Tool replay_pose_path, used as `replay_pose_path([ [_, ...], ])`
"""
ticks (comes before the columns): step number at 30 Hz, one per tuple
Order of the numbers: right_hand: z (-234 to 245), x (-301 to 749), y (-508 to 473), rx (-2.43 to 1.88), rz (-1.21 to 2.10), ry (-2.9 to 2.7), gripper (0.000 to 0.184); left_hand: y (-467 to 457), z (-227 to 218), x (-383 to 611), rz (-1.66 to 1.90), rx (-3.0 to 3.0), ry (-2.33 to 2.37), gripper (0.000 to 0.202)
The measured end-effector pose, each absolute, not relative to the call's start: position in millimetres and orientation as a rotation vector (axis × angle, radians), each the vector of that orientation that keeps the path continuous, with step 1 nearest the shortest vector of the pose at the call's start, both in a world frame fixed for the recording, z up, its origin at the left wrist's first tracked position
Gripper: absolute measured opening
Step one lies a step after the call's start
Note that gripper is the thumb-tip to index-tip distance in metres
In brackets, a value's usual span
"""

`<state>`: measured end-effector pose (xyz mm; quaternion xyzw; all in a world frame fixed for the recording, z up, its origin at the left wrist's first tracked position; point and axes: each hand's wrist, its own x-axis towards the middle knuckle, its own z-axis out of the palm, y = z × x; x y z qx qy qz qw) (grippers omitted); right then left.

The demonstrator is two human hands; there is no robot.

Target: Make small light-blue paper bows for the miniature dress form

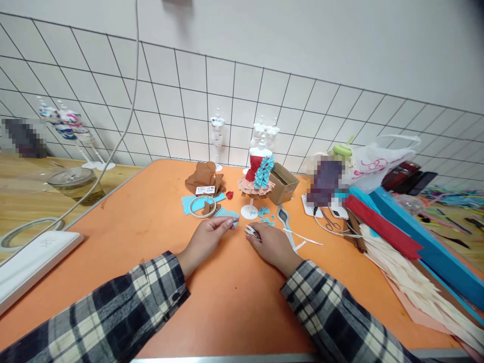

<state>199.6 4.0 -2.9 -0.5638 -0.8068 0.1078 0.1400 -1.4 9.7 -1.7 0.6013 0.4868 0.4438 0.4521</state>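
Observation:
My left hand (pixel 212 233) is closed in a pinch, thumb against forefinger, with a small bluish scrap (pixel 235 220) at the fingertips. Right behind those fingers lies a light blue crepe paper piece (pixel 226 214); whether it joins the scrap I cannot tell. My right hand (pixel 275 244) is wrapped round small silver snips (pixel 252 231), their tips pointing left; the palm hides the rest. Just beyond both hands stands a white mini dress form (pixel 249 212) wearing a red bodice (pixel 255 167), blue ruffles (pixel 264 172) and a peach skirt (pixel 255 186). Blue ruffle scraps (pixel 263 212) lie by its base.
Left of the dress form are brown crepe paper (pixel 202 176), a tape roll (pixel 203 207) and a small box (pixel 205 190). A cardboard box (pixel 284 184) sits behind right. Orange-handled scissors (pixel 331 222), a white cable and crepe strips (pixel 401 262) line the right side.

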Motion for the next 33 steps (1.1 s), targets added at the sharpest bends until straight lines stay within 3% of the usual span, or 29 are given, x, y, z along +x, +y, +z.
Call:
replay_pose_path([
  [7,-1,199,1,-1.531,0.11,-2.342,0.023,9,0,-1,1.097,1.387,1.073,0.038],
  [10,1,196,0,-1.365,0.25,-2.13,0.022,8,-1,2,1.077,1.361,1.046,0.031],
  [17,-2,184,-4,-1.143,0.713,-1.734,0.008,5,-4,5,1.002,1.376,1.014,0.037],
  [33,-2,181,-5,-1.129,0.857,-1.734,0.005,3,-5,5,1.008,1.641,1.045,0.024],
])
